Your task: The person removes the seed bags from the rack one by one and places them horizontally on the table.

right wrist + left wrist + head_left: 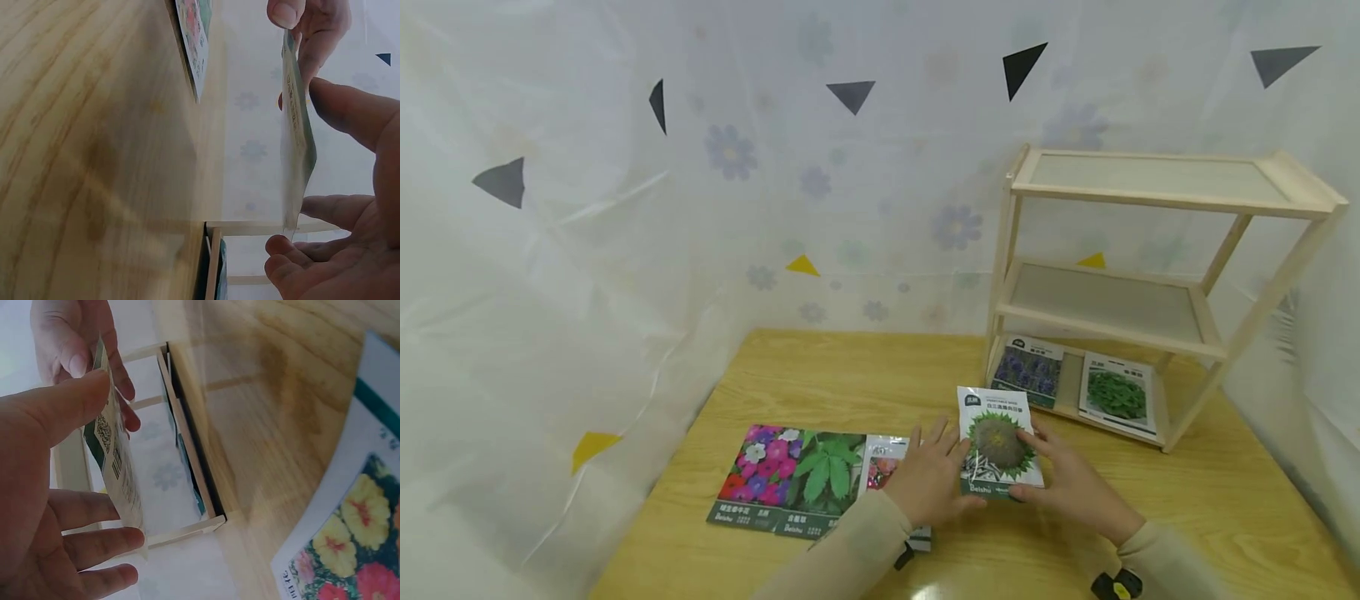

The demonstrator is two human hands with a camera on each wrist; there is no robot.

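A seed packet with a large green-rimmed sunflower head on its front is held up between both hands, tilted over the table. My left hand holds its left edge, thumb at the lower corner and fingers spread along the side. At the right edge, my right hand grips it with the thumb near the bottom. The packet's printed back faces the left wrist camera. Under the left forearm lies a packet with red and yellow flowers, partly covered in the head view.
A packet with pink and purple flowers and a green-leaf packet lie in a row at left. The wooden three-tier shelf stands at right, with a purple-flower packet and a green-herb packet on its bottom tier.
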